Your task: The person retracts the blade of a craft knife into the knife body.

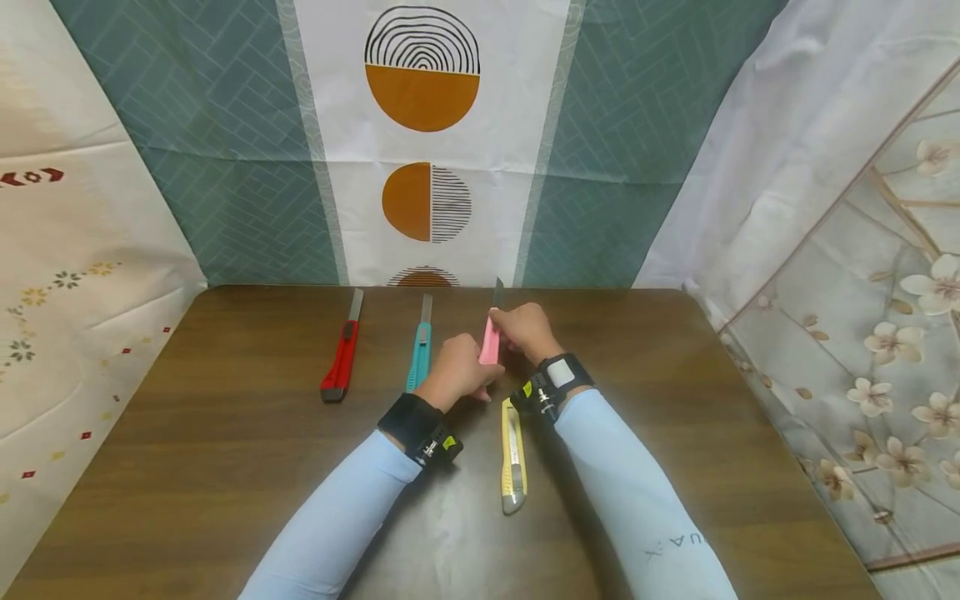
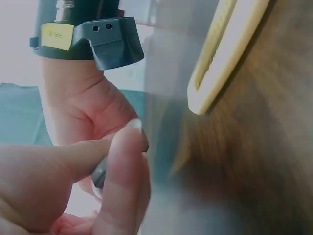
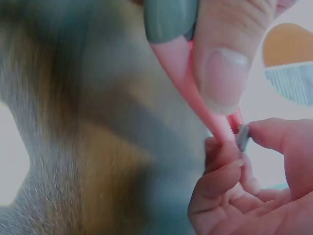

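Note:
A pink utility knife (image 1: 490, 343) is held up between both hands near the back of the table, its blade (image 1: 498, 292) sticking out of the far end. My left hand (image 1: 454, 368) grips the near end, whose grey cap (image 3: 170, 22) shows in the right wrist view. Farther up the handle, my right hand (image 1: 527, 329) pinches the knife, thumb against the small grey slider (image 3: 243, 137). Fingers hide much of the handle. Just below the hands lies a yellow utility knife (image 1: 513, 454), no blade visible beyond its far end.
Left of the hands, a teal utility knife (image 1: 422, 350) and a red utility knife (image 1: 343, 354) lie with blades out, pointing to the back. The brown wooden table (image 1: 225, 467) ends at a hanging patterned cloth (image 1: 247, 167).

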Available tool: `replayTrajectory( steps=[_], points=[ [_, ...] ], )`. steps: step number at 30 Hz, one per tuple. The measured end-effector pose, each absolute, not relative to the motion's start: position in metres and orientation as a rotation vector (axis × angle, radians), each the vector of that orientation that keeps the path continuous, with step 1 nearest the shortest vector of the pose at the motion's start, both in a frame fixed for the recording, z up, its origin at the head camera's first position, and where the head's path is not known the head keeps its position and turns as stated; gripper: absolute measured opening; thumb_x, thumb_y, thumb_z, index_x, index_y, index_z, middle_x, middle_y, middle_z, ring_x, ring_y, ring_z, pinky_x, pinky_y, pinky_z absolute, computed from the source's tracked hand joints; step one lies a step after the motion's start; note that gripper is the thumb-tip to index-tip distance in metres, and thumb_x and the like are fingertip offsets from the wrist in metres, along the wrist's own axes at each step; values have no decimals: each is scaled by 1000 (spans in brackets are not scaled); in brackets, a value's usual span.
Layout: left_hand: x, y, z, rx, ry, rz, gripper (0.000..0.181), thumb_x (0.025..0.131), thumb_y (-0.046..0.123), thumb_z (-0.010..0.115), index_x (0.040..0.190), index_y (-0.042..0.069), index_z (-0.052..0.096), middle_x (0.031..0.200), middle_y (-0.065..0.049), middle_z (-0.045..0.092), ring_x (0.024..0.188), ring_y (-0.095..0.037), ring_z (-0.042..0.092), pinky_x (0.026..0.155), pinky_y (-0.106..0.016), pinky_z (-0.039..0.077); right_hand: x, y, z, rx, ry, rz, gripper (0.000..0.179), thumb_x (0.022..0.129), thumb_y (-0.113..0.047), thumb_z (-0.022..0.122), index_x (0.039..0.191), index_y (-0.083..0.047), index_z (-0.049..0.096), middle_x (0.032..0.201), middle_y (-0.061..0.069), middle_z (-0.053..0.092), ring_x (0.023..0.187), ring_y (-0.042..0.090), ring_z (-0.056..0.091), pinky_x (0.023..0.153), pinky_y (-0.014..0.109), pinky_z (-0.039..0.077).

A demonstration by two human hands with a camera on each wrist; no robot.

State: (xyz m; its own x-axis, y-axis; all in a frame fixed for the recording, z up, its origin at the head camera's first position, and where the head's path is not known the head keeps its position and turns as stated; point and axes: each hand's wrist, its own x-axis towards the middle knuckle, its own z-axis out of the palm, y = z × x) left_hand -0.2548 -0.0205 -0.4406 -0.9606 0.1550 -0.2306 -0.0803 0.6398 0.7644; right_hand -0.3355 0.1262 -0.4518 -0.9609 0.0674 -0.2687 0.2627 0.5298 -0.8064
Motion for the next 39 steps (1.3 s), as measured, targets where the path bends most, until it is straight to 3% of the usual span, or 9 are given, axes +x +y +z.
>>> replayTrajectory(
  steps=[3, 5, 11, 16, 21, 25, 29, 35, 39],
  points=[
    [-243, -28, -436, 94, 2569, 1345, 31, 87, 21, 83, 97, 3, 60, 68, -11, 67, 48, -17, 68, 46, -23, 55, -322, 126, -440, 261, 2465, -1570, 47, 94, -46, 71, 109, -2, 72, 84, 8, 66, 70, 19, 62, 59, 25, 55],
    [-235, -34, -434, 114, 2547, 1425, 37, 86, 22, 84, 101, 4, 56, 71, -11, 67, 48, -18, 67, 48, -27, 58, -314, 126, -433, 233, 2409, -1648, 51, 94, -49, 72, 117, -4, 71, 90, 8, 66, 76, 20, 63, 66, 28, 58],
    [-208, -48, -426, 169, 2427, 1636, 43, 85, 23, 86, 109, 5, 55, 83, -11, 69, 51, -23, 66, 58, -47, 63, -288, 122, -415, 80, 2346, -1806, 46, 93, -50, 72, 106, -7, 76, 89, 8, 65, 82, 25, 62, 77, 39, 58],
    [-187, -57, -422, 242, 2332, 1745, 39, 87, 21, 84, 112, 6, 59, 91, -10, 69, 57, -25, 68, 56, -47, 63, -260, 117, -399, -18, 2356, -1880, 43, 93, -51, 72, 106, -10, 76, 101, 7, 67, 94, 24, 63, 85, 39, 57],
    [-168, -59, -418, 348, 2236, 1822, 31, 90, 19, 80, 114, 6, 64, 94, -10, 73, 67, -26, 73, 57, -42, 64, -233, 115, -386, -102, 2406, -1932, 42, 92, -52, 73, 106, -12, 77, 101, 8, 69, 96, 24, 63, 78, 31, 57],
    [-156, -60, -413, 428, 2188, 1858, 29, 94, 18, 76, 119, 6, 66, 99, -12, 74, 72, -33, 75, 60, -38, 65, -213, 114, -376, -142, 2474, -1970, 39, 91, -52, 74, 107, -16, 77, 100, 5, 71, 96, 22, 62, 79, 36, 59],
    [-146, -64, -412, 499, 2177, 1871, 30, 97, 15, 72, 124, 5, 66, 102, -14, 73, 77, -31, 76, 62, -36, 65, -196, 113, -368, -192, 2547, -1989, 35, 93, -48, 74, 106, -16, 78, 98, 5, 72, 92, 23, 63, 76, 39, 60],
    [-136, -68, -415, 627, 2146, 1908, 22, 98, 12, 70, 117, 2, 67, 99, -17, 72, 82, -24, 77, 62, -36, 65, -180, 111, -365, -246, 2546, -2058, 30, 92, -43, 76, 104, -15, 79, 95, 6, 74, 88, 24, 64, 69, 30, 59],
    [-133, -67, -413, 649, 2133, 1928, 20, 97, 11, 70, 115, 3, 67, 99, -17, 72, 85, -30, 77, 61, -37, 65, -176, 112, -366, -266, 2537, -2099, 30, 93, -42, 76, 104, -14, 79, 93, 6, 74, 86, 25, 64, 68, 28, 58]
  ],
)
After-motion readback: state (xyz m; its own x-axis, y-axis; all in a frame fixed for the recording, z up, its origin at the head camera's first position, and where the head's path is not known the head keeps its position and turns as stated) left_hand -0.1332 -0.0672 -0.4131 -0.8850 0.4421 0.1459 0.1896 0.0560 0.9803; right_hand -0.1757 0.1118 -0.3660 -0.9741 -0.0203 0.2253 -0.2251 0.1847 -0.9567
